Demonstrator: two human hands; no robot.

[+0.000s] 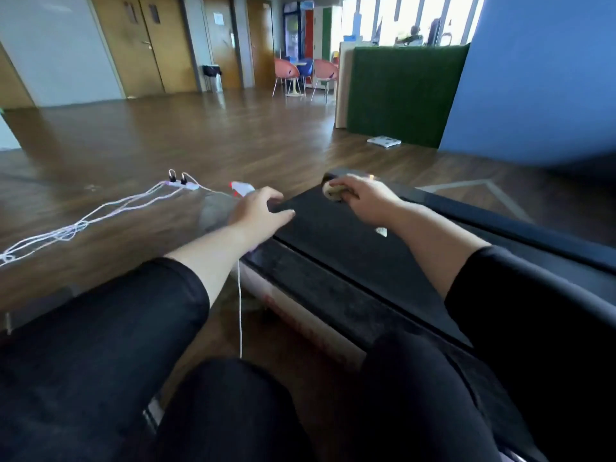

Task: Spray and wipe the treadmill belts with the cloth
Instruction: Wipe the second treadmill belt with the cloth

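The right hand (pixel 363 198) was out at the far end of the treadmill belt (pixel 333 241), fingers curled tight round the cloth (pixel 332 192). The cloth was a tan, bunched wad that poked out past the knuckles and sat right at the belt's end. The left hand (pixel 258 211) was lower and nearer the left edge of the belt, fingers spread and relaxed and the thumb stretched toward the black surface, gripping nothing that showed.

Just beyond those fingers was the spray bottle (pixel 242 189), white head and red nozzle, standing on the wooden floor (pixel 233 128) beside the treadmill. Its pale body was blurred behind the hand, so whether the fingertips touched it could not be told, and any liquid inside was too smeared to make out.

Both forearms were bare, with dark sleeves (pixel 140 311) pushed up toward the elbows. A thin white cord (pixel 240 311) hung down between the arms.

Out on the floor to the left lay a white power strip (pixel 182 185) with two black plugs in it, its pale cables (pixel 76 225) trailing away in a tangle. Far back, a dark bin (pixel 212 75) stood against the wall by the wooden doors (pixel 146 41), its contents not visible. Pink chairs (pixel 287 73) sat near a green partition (pixel 403 91), and a flat white scale (pixel 384 141) lay on the floor before it.
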